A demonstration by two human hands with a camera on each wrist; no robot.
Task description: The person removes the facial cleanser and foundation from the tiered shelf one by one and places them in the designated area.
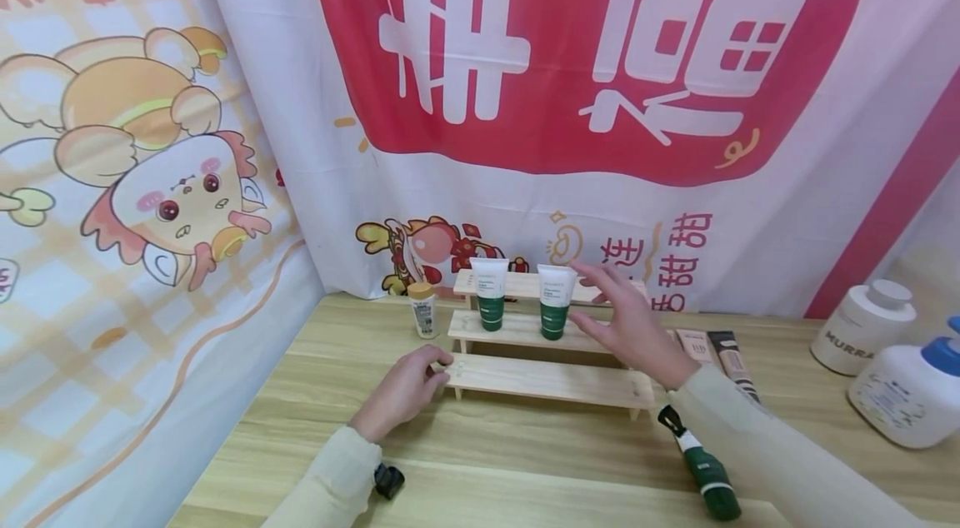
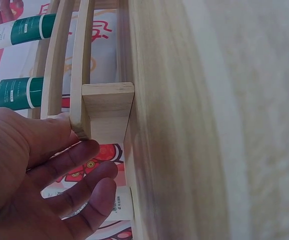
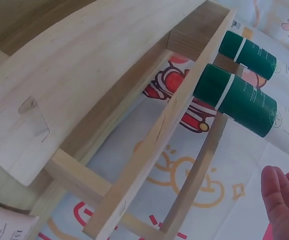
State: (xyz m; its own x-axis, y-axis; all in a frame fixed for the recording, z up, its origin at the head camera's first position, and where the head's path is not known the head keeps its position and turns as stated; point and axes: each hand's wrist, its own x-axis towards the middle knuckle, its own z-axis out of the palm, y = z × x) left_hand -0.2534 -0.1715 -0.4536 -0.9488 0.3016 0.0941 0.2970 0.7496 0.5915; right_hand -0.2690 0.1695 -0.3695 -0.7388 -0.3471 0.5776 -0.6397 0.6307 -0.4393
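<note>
A three-tier wooden stand (image 1: 551, 382) is on the table, with two green-and-white squeeze tubes standing on its middle tier, one on the left (image 1: 491, 295) and another (image 1: 555, 303) to its right. At the stand's lower left end, my left hand (image 1: 405, 386) pinches the bottom plank (image 2: 80, 75) between thumb and index finger, the other fingers loosely bent. My right hand (image 1: 637, 328) hovers just right of the right tube, its fingers (image 3: 279, 192) extended and holding nothing. A small gap separates them from that tube in the right wrist view.
A yellow-capped bottle (image 1: 423, 311) stands left of the stand. Right of it lie two cosmetic tubes (image 1: 731, 361) and a green tube (image 1: 708, 478) with a black strap. A white jar (image 1: 862, 328) and a blue-topped pump bottle (image 1: 907, 395) stand at far right. Printed cloth (image 1: 277, 95) hangs behind.
</note>
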